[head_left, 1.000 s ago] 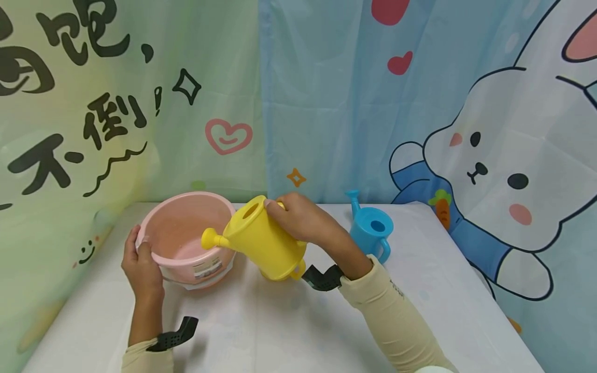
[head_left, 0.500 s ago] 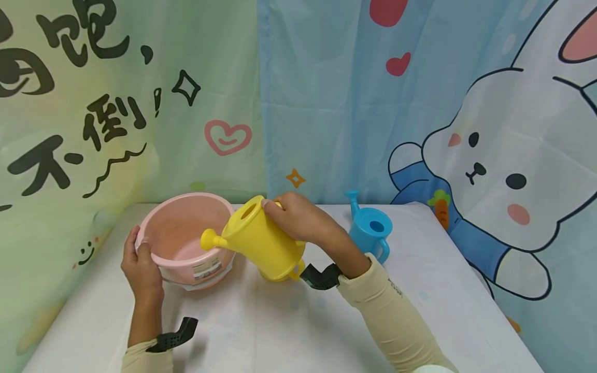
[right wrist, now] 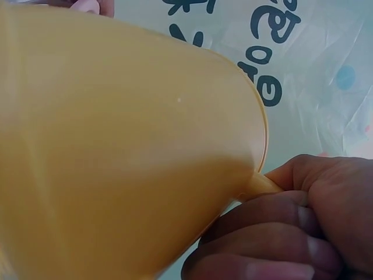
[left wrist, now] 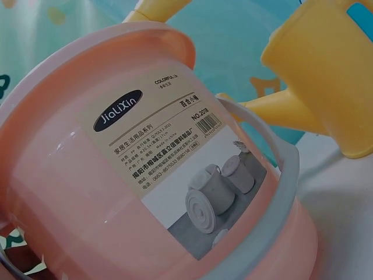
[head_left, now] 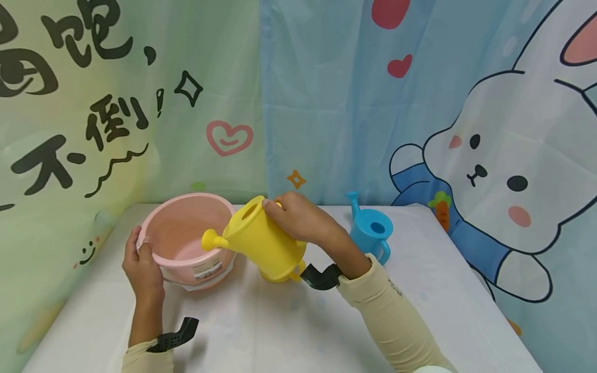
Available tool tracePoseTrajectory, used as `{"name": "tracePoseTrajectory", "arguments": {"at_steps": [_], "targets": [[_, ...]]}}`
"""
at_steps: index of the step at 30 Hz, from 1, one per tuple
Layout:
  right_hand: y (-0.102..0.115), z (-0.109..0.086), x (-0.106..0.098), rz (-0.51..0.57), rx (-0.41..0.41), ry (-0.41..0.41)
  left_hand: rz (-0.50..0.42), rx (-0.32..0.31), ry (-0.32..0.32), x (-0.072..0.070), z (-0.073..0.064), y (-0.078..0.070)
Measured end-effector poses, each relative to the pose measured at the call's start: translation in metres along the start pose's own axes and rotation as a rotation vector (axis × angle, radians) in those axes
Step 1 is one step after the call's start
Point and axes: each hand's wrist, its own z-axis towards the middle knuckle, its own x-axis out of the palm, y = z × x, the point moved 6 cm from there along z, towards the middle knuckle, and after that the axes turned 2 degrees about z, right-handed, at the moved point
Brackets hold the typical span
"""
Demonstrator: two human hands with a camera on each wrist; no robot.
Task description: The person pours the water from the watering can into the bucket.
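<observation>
A yellow watering can (head_left: 266, 241) is tilted to the left, its spout head over the near rim of a pink bucket (head_left: 186, 261). My right hand (head_left: 298, 217) grips the can by its handle; in the right wrist view the fingers (right wrist: 262, 233) curl round that handle beside the can's body. My left hand (head_left: 142, 269) holds the bucket's left rim, thumb toward the inside. A printed label (left wrist: 180, 169) and a grey-white carrying handle (left wrist: 285, 175) show on the bucket's side in the left wrist view. No water stream is visible from the spout.
A blue watering can (head_left: 371, 228) stands upright at the back right, just behind the right forearm. White cloth covers the table (head_left: 261, 331). A printed curtain (head_left: 322, 103) with a rabbit and lettering hangs along the back and sides.
</observation>
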Motion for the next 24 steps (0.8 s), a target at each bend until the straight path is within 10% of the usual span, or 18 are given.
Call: {"name": "tracePoseTrajectory", "arguments": {"at_steps": [24], "targets": [[0.0091,0.0018,0.0035,-0.073,-0.002,0.007,0.01,0.005,0.002,-0.0003,-0.0005,-0.0005]]}}
